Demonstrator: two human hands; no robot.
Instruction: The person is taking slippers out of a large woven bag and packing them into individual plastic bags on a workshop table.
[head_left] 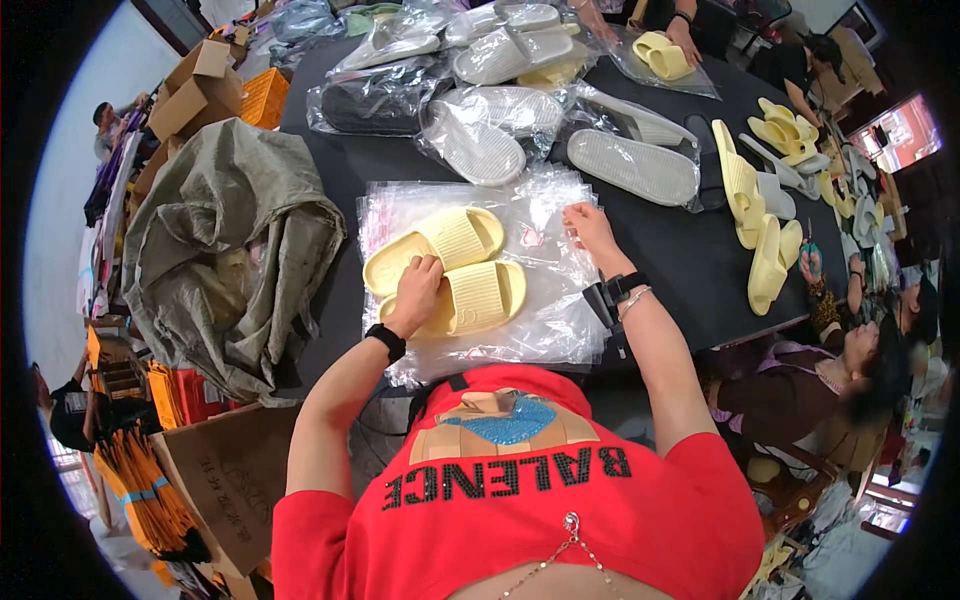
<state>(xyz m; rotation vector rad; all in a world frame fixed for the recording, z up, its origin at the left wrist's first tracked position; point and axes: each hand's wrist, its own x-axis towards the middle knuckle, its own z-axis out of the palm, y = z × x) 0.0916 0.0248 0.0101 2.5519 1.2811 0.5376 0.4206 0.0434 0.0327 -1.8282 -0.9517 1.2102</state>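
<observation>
A pair of pale yellow slide slippers lies side by side on a stack of clear plastic bags point(560, 335) in front of me. My left hand point(417, 295) is closed with curled fingers on the footbed of the near slipper point(482, 298). Just beyond it, touching it, lies the far slipper point(470, 236). At the stack's right edge my right hand point(590, 232) is closed, its fingertips pinching the edge of the top plastic bag point(548, 225). How much of the bag is between those fingers is hard to see.
Bagged grey slippers point(635, 165) and a bagged black pair point(370, 105) lie beyond the stack on the black table point(690, 270). Loose yellow slippers point(768, 265) sit at the right. A grey-green sack point(300, 190) stands left. Another person's hand point(683, 42) touches yellow slippers across the table.
</observation>
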